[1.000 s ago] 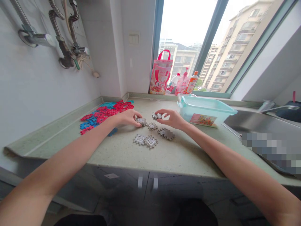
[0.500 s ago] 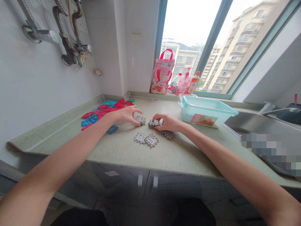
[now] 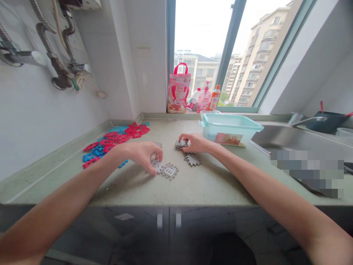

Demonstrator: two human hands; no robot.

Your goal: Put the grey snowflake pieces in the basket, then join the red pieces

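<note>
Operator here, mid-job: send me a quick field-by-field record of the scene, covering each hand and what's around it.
left hand: fingertips on a grey window-pattern tile
right hand: fingers gripping a grey tile
other grey tiles: one beside the left hand's tile, one partly hidden, one below the right hand
further off: red and blue tile pile, teal plastic tub, steel sink

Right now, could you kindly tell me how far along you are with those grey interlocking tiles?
Done so far: two grey window-printed tiles lie edge to edge on the counter. In hand: the right hand holds another grey tile, and the left hand rests on that pair. Left: a grey tile, one more, and the heap of red and blue tiles.
</note>
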